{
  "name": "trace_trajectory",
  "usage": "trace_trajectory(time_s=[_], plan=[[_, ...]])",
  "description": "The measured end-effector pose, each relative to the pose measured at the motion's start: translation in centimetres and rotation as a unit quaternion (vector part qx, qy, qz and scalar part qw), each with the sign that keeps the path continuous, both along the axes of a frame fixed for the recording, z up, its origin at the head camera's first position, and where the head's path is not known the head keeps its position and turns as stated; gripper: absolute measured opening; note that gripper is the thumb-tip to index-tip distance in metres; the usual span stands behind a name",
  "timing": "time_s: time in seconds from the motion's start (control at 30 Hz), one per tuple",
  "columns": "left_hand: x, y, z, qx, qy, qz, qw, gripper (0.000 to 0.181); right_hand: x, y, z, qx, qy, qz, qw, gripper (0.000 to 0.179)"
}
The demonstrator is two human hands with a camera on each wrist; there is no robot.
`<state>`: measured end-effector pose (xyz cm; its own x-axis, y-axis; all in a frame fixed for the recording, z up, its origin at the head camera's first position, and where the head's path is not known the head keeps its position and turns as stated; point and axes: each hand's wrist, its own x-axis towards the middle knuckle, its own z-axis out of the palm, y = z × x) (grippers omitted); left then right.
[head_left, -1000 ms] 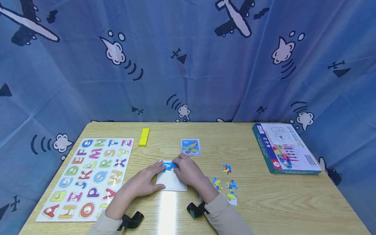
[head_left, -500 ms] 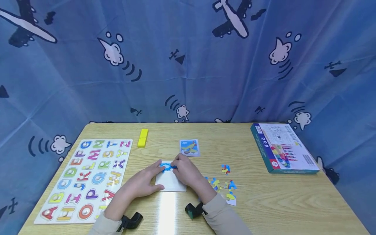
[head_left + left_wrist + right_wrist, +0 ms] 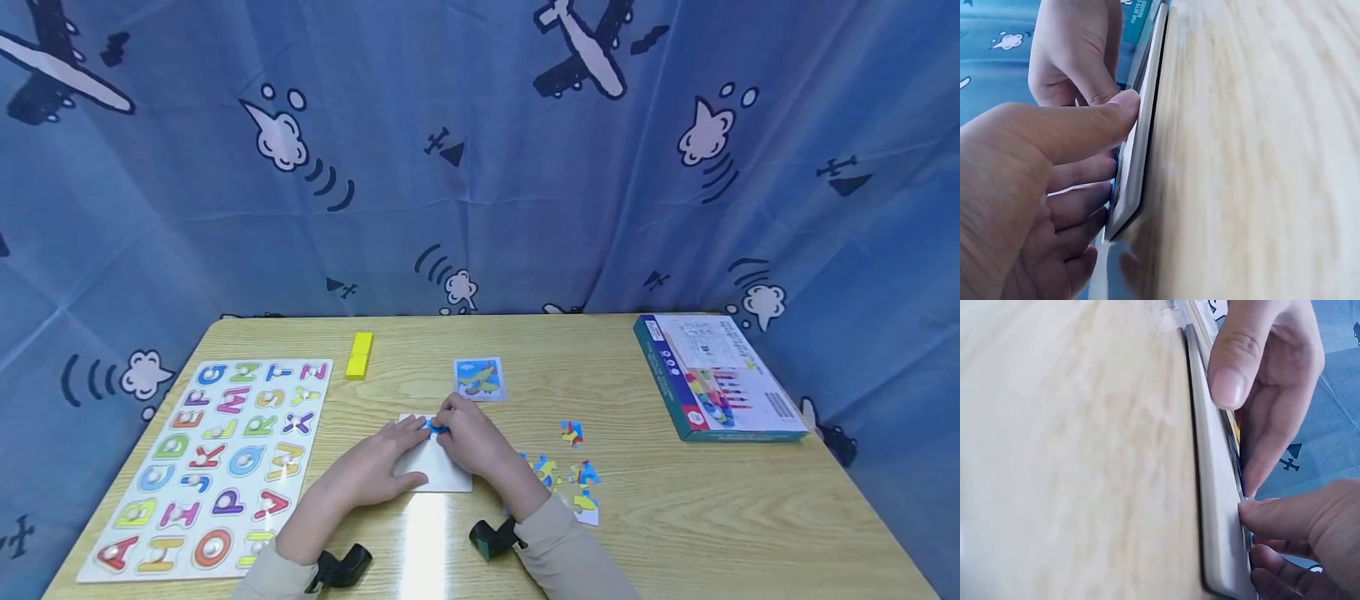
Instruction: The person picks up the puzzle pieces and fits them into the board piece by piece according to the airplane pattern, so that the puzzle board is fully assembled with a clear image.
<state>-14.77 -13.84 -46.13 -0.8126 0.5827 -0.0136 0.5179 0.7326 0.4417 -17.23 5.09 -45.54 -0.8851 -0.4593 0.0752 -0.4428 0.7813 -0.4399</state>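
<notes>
Both hands are at a white square puzzle board (image 3: 441, 473) on the table. Blue jigsaw pieces (image 3: 432, 427) lie along its far edge, mostly covered by fingers. My left hand (image 3: 375, 467) reaches in from the left, its fairly straight fingers resting on the pieces and its thumb over the board's near part. From the right, my right hand (image 3: 474, 437) pinches a blue jigsaw piece with thumb and curled fingers at the board's far side; the piece is largely hidden. In the right wrist view the fingertips of both hands almost meet above the board (image 3: 1219, 481).
Loose jigsaw pieces (image 3: 585, 473) lie right of the right forearm. A picture card of a yellow plane (image 3: 480, 379) sits behind the board. Alphabet board (image 3: 210, 467) and yellow block (image 3: 359, 356) stand left, a flat box (image 3: 720, 379) at far right.
My left fingers have slid right over the blue pieces, covering more of them and closing toward the right fingertips. The right hand stays nearly in place. The head view has shifted slightly.
</notes>
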Motion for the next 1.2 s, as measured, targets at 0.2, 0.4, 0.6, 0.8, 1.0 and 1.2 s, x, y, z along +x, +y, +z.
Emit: trace_trajectory(time_s=[0.2,0.4,0.6,0.8,1.0,1.2], plan=[[0.0,-0.3,-0.4,0.015,-0.015,0.006,0.9997,0.061,0.1,0.1,0.1,-0.007,-0.011,0.000,0.9999,0.024],[0.0,-0.3,-0.5,0.022,-0.019,0.009,0.9995,0.062,0.5,1.2,0.6,-0.018,-0.041,0.002,0.9990,0.034],[0.0,-0.3,-0.5,0.019,-0.019,0.014,0.9995,0.062,1.0,3.2,1.2,-0.061,-0.056,-0.013,0.9965,0.037],[0.0,-0.3,-0.5,0.022,-0.020,0.015,0.9994,0.062,1.5,5.9,2.1,-0.116,-0.050,-0.043,0.9911,0.038],[-0.1,-0.3,-0.7,0.019,-0.017,0.015,0.9996,0.063,1.8,9.4,2.8,-0.128,-0.047,-0.068,0.9883,0.041],[-0.1,-0.4,-0.8,0.021,-0.016,0.014,0.9996,0.062,1.5,13.2,2.7,-0.135,-0.047,-0.082,0.9863,0.043]])
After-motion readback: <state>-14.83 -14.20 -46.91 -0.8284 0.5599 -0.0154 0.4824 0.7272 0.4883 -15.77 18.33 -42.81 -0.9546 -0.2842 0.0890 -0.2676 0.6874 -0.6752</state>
